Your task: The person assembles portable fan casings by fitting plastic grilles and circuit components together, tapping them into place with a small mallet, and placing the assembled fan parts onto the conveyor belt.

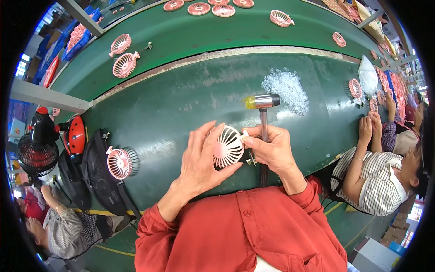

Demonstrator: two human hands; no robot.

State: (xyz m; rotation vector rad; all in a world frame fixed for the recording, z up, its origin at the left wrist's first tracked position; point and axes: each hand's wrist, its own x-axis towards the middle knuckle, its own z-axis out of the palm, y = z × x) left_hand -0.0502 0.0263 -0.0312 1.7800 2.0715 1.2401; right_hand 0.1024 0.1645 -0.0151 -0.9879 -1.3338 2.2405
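Note:
My left hand (198, 156) is wrapped round the rim of a round pink slatted fan housing (229, 149), held just above the green bench. My right hand (272, 149) pinches the small pale neck on the housing's right side between thumb and forefinger; whether a separate small part is in that pinch I cannot make out. Below the neck hangs a small part with wires (251, 158). Beside and partly under my right hand lies a hammer (263, 101) with a yellow and a black face, its handle pointing toward me.
Beyond the hammer is a heap of small clear plastic pieces (285, 88). Another pink housing (119, 163) stands at the left by a black bag (103, 170) and a red-black fan (38, 145). Pink housings lie on the green conveyor (181, 34). Other people (376, 181) sit at both sides.

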